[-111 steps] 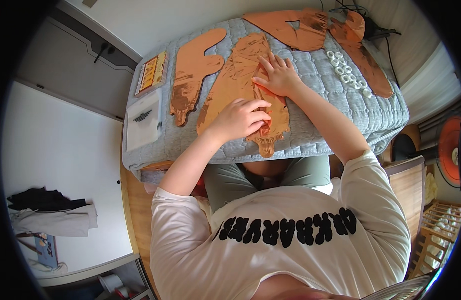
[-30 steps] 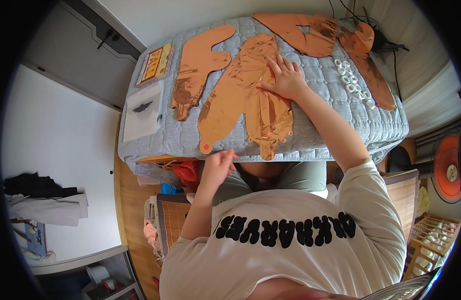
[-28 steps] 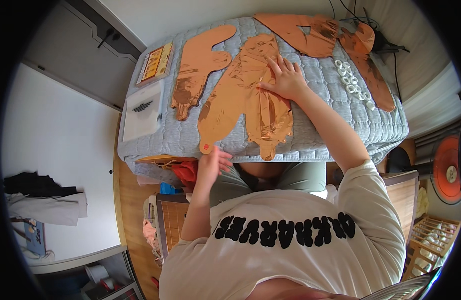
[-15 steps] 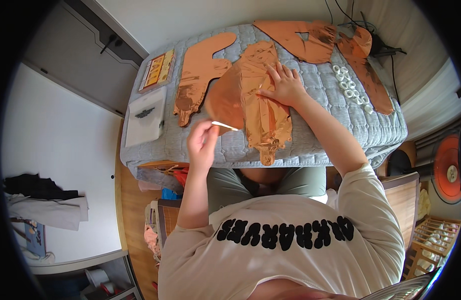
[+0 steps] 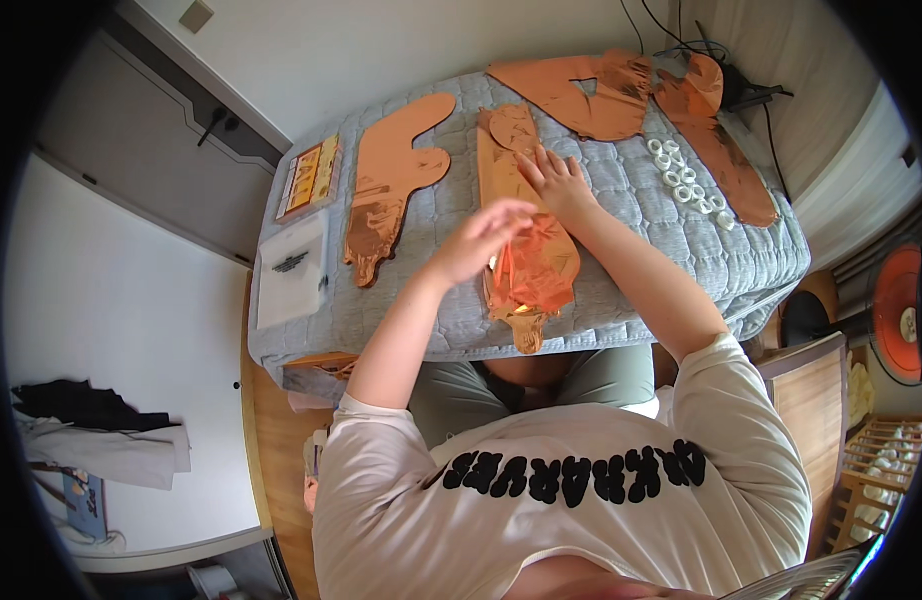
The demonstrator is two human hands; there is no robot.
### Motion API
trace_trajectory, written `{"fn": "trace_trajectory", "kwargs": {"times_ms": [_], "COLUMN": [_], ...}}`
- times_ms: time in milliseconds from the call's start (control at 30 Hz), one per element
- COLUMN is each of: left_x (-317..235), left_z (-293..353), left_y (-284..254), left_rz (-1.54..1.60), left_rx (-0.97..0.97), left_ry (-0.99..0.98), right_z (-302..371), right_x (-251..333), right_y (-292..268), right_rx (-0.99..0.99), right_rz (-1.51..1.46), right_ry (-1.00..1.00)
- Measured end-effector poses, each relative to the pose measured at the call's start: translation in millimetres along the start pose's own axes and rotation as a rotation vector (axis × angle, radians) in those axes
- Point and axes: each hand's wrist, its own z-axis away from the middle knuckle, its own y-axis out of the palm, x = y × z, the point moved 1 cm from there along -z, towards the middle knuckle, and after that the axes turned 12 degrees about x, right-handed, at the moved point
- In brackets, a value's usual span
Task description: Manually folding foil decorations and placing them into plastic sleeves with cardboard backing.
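A flat, rose-gold foil balloon [image 5: 504, 184] lies lengthwise on the bed in front of me, its narrow tail pointing toward me. Its near part is folded into a crumpled, shiny orange flap. My left hand [image 5: 486, 238] is over that flap, thumb and fingertips closed at its upper edge; motion blurs the fingers. With fingers spread flat, my right hand [image 5: 563, 188] presses on the upper right side of the same balloon and holds nothing.
The quilted grey mattress [image 5: 431, 305] also bears more flat foil balloons, one at left [image 5: 386, 165] and others at the far right [image 5: 606, 100]. White rings [image 5: 693, 185] lie at right. A boxed set [image 5: 308, 177] and a clear plastic packet [image 5: 293, 265] rest at left. A fan [image 5: 896, 315] stands right.
My left hand has moved right and up, carrying the balloon's left side over onto its middle. The right hand stays pressed on the balloon. The view has shifted slightly.
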Motion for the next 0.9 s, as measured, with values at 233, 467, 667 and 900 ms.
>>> {"fn": "trace_trajectory", "kwargs": {"times_ms": [233, 467, 667, 900], "left_x": [36, 56, 62, 60], "left_z": [-8, -32, -34, -31], "left_y": [-69, -74, -69, -72], "left_rz": [-0.973, -1.113, -1.199, -1.171], "left_rx": [-0.225, -0.076, -0.109, -0.061], "left_ry": [-0.163, -0.222, -0.218, -0.101], "right_z": [5, -9, -15, -16], "right_x": [6, -2, -4, -2], "right_y": [-7, 23, 35, 37], "right_rx": [-0.052, -0.241, -0.366, -0.377], "right_rz": [-0.097, 0.032, 0.043, 0.021], "right_ry": [0.011, 0.019, 0.019, -0.012]}}
